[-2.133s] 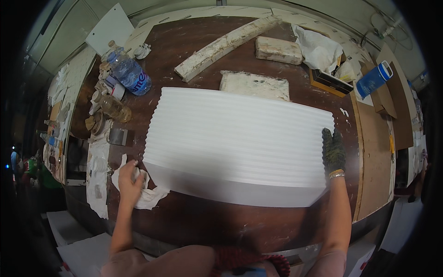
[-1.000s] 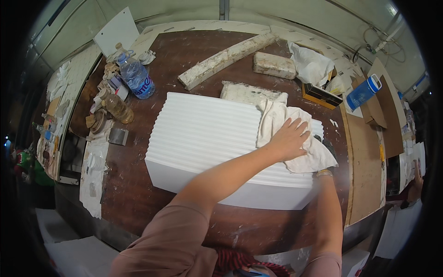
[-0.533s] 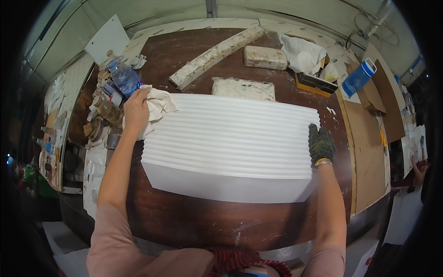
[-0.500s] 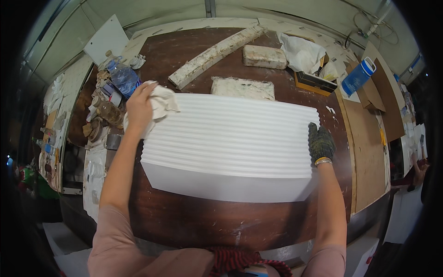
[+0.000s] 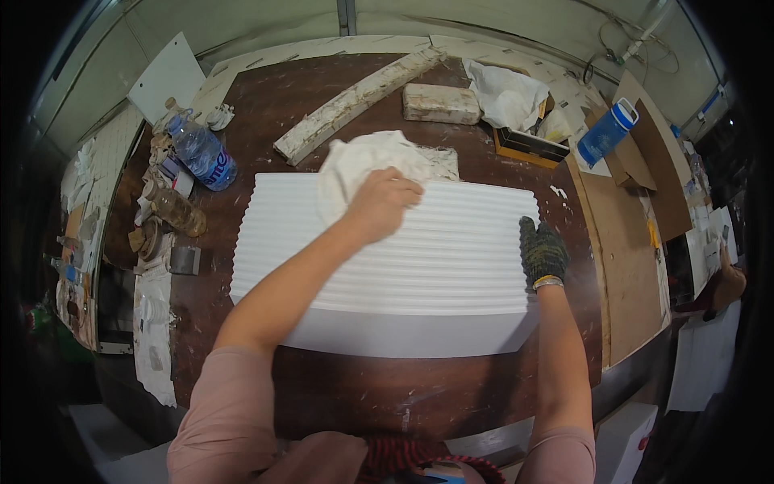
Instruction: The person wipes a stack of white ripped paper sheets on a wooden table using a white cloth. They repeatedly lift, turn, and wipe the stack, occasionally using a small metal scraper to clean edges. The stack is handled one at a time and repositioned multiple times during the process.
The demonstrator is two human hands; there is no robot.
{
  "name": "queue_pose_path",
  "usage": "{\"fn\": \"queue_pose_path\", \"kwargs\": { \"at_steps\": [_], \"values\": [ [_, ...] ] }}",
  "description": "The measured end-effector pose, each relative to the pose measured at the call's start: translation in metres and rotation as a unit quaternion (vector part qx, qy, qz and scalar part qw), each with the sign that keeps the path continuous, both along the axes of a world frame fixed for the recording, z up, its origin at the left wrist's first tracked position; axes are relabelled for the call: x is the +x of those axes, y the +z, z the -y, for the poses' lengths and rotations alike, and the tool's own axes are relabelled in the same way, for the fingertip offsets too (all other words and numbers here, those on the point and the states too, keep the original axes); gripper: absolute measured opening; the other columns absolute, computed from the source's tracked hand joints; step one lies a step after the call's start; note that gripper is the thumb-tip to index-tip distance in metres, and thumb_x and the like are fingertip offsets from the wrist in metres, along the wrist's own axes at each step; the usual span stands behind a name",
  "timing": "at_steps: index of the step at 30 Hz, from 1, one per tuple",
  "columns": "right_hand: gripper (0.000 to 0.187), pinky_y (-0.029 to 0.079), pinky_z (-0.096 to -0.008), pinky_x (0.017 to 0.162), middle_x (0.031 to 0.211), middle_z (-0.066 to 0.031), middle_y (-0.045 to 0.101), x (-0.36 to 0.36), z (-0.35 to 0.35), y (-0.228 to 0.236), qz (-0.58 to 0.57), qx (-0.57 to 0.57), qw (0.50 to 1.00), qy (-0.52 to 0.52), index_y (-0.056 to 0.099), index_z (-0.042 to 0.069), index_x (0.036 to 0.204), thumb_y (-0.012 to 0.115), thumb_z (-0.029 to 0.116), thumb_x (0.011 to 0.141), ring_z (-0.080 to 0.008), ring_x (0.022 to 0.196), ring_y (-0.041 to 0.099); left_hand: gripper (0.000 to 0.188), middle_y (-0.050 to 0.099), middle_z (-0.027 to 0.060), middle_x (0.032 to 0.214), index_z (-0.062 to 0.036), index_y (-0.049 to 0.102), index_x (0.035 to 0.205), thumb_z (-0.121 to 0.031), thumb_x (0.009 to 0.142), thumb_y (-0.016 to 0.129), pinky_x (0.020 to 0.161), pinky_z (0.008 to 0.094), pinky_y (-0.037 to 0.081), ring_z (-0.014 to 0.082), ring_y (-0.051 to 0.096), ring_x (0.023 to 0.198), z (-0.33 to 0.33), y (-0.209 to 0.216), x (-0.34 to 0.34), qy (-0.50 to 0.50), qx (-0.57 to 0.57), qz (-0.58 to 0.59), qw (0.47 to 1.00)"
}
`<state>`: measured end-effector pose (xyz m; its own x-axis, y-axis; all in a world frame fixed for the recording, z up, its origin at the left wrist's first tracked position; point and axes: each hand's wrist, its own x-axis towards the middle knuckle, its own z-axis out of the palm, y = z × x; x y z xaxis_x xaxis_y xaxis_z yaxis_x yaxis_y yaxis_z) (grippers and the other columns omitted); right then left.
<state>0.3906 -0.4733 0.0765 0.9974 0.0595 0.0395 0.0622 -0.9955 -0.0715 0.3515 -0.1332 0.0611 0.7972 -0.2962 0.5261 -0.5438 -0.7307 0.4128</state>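
A white panel block (image 5: 403,274) with a ridged top and a smooth front face lies on the dark table. My bare left hand (image 5: 383,206) is closed on a white cloth (image 5: 367,157), which spreads over the far edge of the panel. Part of the cloth is hidden under the hand. On my right hand (image 5: 544,252) is a dark knitted glove. That hand rests at the panel's right edge, thumb apart from the fingers. Behind the cloth, a pale, stained block (image 5: 445,164) is partly covered.
A long plaster-crusted bar (image 5: 355,105) and a wrapped block (image 5: 441,105) lie farther back. Plastic bottles (image 5: 201,153) and a jar (image 5: 176,211) stand at left. At right are an open box (image 5: 528,149), a blue bottle (image 5: 606,133) and cardboard (image 5: 633,274).
My left hand has swept the cloth from the panel's far left corner rightward to the middle of its far edge. The gloved right hand stays at the right edge. The view has shifted slightly.
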Motion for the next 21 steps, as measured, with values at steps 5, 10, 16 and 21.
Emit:
{"fn": "queue_pose_path", "kwargs": {
  "at_steps": [5, 10, 16, 21],
  "values": [
    [0.073, 0.044, -0.0508, 0.104, 0.125, -0.0300, 0.063, 0.009, 0.001, -0.010, -0.017, 0.044, 0.996, -0.069, 0.065, -0.002, 0.123, 0.036, 0.061, 0.099, -0.0430, 0.119, 0.059, 0.016, 0.075, 0.0078, 0.103, -0.0044, 0.073, 0.080, 0.002, 0.074, 0.059, 0.088, 0.0437, 0.047, 0.0271, 0.063, 0.099, -0.006, 0.024, -0.027, 0.092, -0.028, 0.021, 0.995],
    [0.074, 0.042, -0.0509, 0.106, 0.128, -0.0279, 0.062, 0.016, 0.005, -0.014, -0.076, 0.068, 0.990, -0.093, 0.064, -0.002, 0.126, 0.036, 0.061, 0.099, -0.0428, 0.122, 0.057, 0.025, 0.066, 0.0061, 0.128, -0.0068, 0.070, 0.103, -0.003, 0.080, 0.063, 0.103, 0.0430, 0.042, 0.0283, 0.058, 0.117, -0.010, -0.001, -0.059, 0.007, 0.021, 0.022, 1.000],
    [0.071, 0.043, -0.0501, 0.105, 0.126, -0.0288, 0.062, 0.023, 0.015, -0.026, -0.066, 0.136, 0.984, -0.093, 0.065, -0.004, 0.123, 0.042, 0.058, 0.099, -0.0441, 0.121, 0.057, 0.031, 0.070, 0.0124, 0.112, -0.0055, 0.071, 0.101, 0.007, 0.077, 0.057, 0.092, 0.0450, 0.049, 0.0375, 0.061, 0.102, -0.231, -0.015, -0.130, 0.278, 0.055, 0.027, 0.959],
    [0.067, 0.046, -0.0510, 0.096, 0.115, -0.0297, 0.066, 0.025, 0.019, -0.038, -0.033, 0.196, 0.977, -0.079, 0.068, -0.004, 0.114, 0.045, 0.057, 0.099, -0.0439, 0.109, 0.061, 0.036, 0.068, 0.0186, 0.112, -0.0007, 0.071, 0.104, 0.008, 0.076, 0.050, 0.097, 0.0429, 0.049, 0.0367, 0.063, 0.106, -0.220, 0.041, -0.173, 0.389, -0.075, 0.047, 0.917]
  ]
}}
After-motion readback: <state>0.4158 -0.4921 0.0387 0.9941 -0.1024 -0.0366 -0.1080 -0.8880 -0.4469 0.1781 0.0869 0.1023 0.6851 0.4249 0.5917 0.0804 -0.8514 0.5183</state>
